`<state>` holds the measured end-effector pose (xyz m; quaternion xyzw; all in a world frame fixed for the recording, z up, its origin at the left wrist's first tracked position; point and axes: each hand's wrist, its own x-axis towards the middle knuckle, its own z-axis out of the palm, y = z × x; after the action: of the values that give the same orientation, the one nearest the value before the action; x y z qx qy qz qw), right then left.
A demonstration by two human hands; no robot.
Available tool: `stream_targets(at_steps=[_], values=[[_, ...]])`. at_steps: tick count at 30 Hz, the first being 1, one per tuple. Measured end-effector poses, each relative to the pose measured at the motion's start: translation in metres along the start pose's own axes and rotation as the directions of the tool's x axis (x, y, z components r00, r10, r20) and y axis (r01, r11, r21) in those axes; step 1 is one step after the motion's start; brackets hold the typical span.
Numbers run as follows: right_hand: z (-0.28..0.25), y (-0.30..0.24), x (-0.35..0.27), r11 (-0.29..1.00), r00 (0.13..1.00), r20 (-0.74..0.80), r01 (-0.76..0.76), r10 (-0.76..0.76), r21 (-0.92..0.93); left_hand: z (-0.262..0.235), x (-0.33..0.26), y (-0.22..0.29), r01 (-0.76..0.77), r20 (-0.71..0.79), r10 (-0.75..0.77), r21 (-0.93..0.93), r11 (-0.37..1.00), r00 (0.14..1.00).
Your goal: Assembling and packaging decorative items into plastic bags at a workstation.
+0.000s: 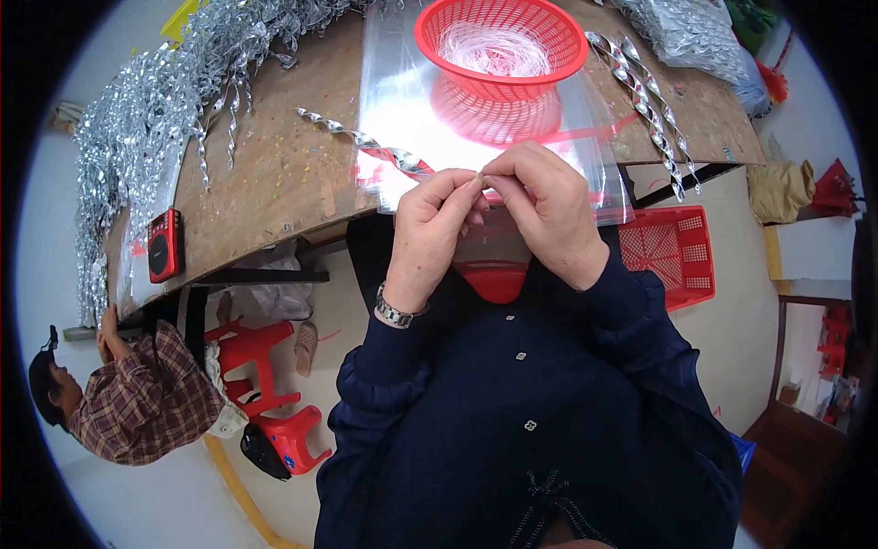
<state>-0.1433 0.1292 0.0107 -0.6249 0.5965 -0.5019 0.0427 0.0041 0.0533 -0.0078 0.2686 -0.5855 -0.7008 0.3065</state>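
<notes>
My left hand (426,233) and my right hand (556,206) meet above the table's front edge, thumbs and fingertips pinched together. A twisted silver foil strip (370,146) lies across the table and plastic sheet and runs in to my left fingers, which appear closed on its end. What my right fingertips pinch is too small to make out. Under my hands spreads a shiny clear plastic sheet (393,87). Just beyond stands a red plastic basket (501,80) holding a loose coil of fine whitish thread (494,48).
Silver foil strands (151,119) heap along the table's left. More twisted strips (647,105) hang over its right edge, near a silver bundle (686,37). A red radio (165,245) sits at the left edge. Below are a red crate (668,252) and red stools (261,357). Another person (137,403) works at left.
</notes>
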Motion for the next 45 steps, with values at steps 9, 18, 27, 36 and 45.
stream_targets(at_steps=[9,18,27,36,45], values=[[-0.003,-0.004,0.002,0.983,0.998,0.024,0.057,-0.054,-0.174,0.000,0.003,-0.011,-0.213,0.008,0.226,0.368,0.905,0.974],[0.001,-0.002,0.000,0.976,0.996,0.003,0.091,-0.093,-0.199,0.007,0.001,-0.004,-0.109,-0.076,0.128,0.215,0.971,0.989],[0.004,0.003,0.001,0.985,0.997,-0.023,0.073,-0.077,-0.159,0.008,0.002,-0.002,-0.068,-0.084,0.080,0.147,0.987,0.993],[0.004,0.011,-0.002,0.973,0.984,0.024,-0.177,0.175,0.146,0.006,0.003,-0.001,-0.029,-0.079,0.035,0.077,0.997,0.996],[0.002,0.015,-0.004,0.756,0.907,0.224,-0.420,0.356,0.502,0.003,0.003,0.001,0.025,-0.059,-0.024,0.015,1.000,0.998]])
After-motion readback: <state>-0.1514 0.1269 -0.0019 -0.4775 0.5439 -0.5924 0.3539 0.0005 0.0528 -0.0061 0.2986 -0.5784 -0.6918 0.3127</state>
